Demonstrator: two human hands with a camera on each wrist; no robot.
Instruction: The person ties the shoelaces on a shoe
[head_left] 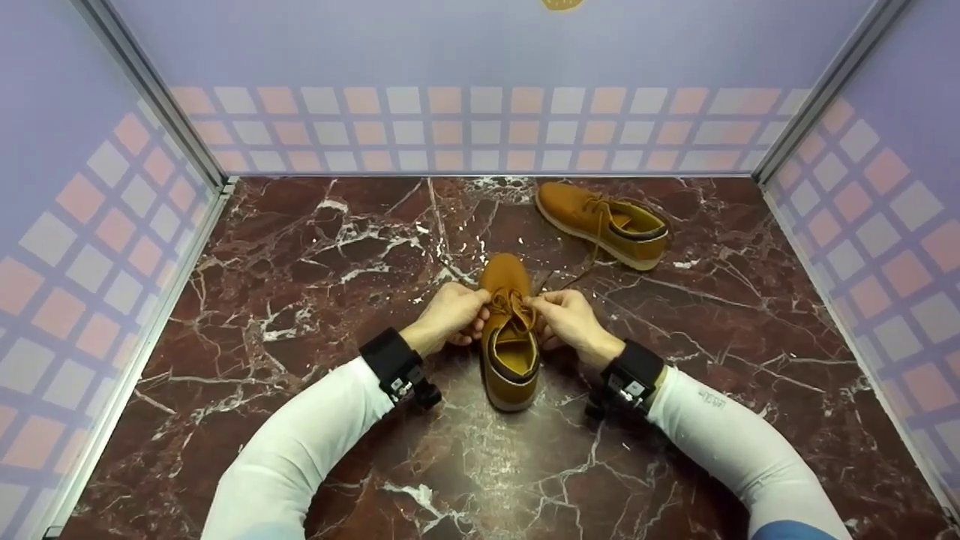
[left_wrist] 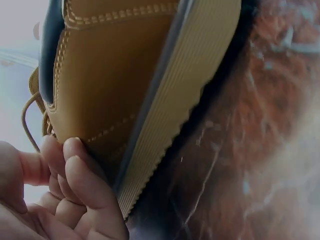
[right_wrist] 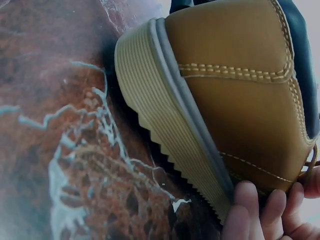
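Note:
A tan leather lace-up shoe (head_left: 510, 375) stands upright on the marbled surface, toe pointing away from me. Brown shoelaces (head_left: 511, 301) are looped over its tongue. My left hand (head_left: 452, 311) pinches a lace between thumb and forefinger at the shoe's left side. On the opposite side, my right hand (head_left: 566, 319) pinches lace in the same way. In the left wrist view, the other curled fingers (left_wrist: 82, 175) rest against the shoe's side, above its ribbed sole (left_wrist: 170, 115). The right wrist view has fingertips (right_wrist: 247, 195) close along the other side; the pinched lace is mostly hidden there.
A second tan shoe (head_left: 600, 225) stands behind and to the right, its toe toward the back left, with a loose lace trailing forward. Panels with pink and white squares (head_left: 487, 131) enclose the back and both sides of the dark red marbled tabletop (head_left: 337, 300).

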